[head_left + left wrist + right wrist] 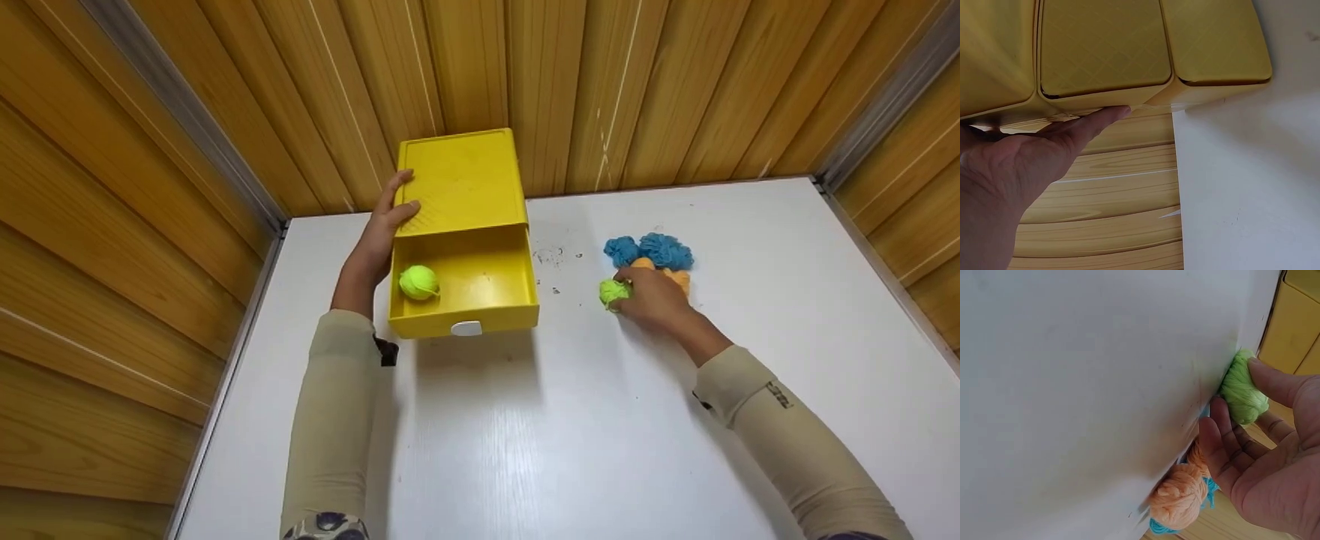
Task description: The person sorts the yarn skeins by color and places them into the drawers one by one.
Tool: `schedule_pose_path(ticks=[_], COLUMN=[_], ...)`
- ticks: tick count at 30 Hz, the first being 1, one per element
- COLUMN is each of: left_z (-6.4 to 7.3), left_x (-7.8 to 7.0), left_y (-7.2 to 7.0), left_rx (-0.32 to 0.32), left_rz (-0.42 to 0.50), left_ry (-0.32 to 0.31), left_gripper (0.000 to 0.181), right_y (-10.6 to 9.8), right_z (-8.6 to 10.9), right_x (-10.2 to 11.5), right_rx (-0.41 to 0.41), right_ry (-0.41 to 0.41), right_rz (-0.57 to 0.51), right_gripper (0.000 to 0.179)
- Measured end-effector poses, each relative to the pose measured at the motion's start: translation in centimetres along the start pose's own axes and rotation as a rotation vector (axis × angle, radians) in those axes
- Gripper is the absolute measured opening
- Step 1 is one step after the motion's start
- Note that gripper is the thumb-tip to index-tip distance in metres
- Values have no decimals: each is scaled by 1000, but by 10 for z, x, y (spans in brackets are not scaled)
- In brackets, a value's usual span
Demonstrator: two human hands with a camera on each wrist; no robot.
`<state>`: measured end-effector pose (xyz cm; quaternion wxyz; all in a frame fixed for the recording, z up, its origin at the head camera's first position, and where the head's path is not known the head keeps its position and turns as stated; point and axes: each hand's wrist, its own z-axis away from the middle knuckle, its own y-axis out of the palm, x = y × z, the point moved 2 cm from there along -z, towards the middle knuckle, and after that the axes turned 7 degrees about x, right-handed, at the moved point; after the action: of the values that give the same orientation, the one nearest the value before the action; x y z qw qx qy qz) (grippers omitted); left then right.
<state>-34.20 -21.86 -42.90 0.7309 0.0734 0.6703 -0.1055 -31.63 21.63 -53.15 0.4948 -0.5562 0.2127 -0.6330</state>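
Observation:
At the upper left of the table stands a yellow drawer box (461, 184), its top drawer (487, 322) pulled out. A bright yellow-green yarn ball (418, 283) lies inside, on the left. My left hand (377, 236) rests against the box's left side, with two fingertips over its top edge. One extended finger (1095, 124) lies along the box in the left wrist view. To the right, my right hand (656, 300) pinches a light green yarn ball (1244, 391) between thumb and fingers, at the table surface. Orange yarn balls (1178, 496) are beside it, partly hidden by the hand.
Blue yarn balls (666, 251) lie just beyond the orange ones. Wood-patterned panels (645, 90) border the white table (480, 450) at the back and sides. A white pull tab (466, 328) sits on the drawer front.

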Motion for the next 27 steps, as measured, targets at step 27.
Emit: schedule_pose_path(ticks=[27], left_z=[-1], left_x=[0], left_y=[1], left_rx=[5], left_rz=[-9], left_ry=[9], left_gripper=[65], right_y=[-7], right_z=[8], right_x=[0], right_rx=[-37], right_ry=[-48], right_rz=[-68], right_gripper=[58])
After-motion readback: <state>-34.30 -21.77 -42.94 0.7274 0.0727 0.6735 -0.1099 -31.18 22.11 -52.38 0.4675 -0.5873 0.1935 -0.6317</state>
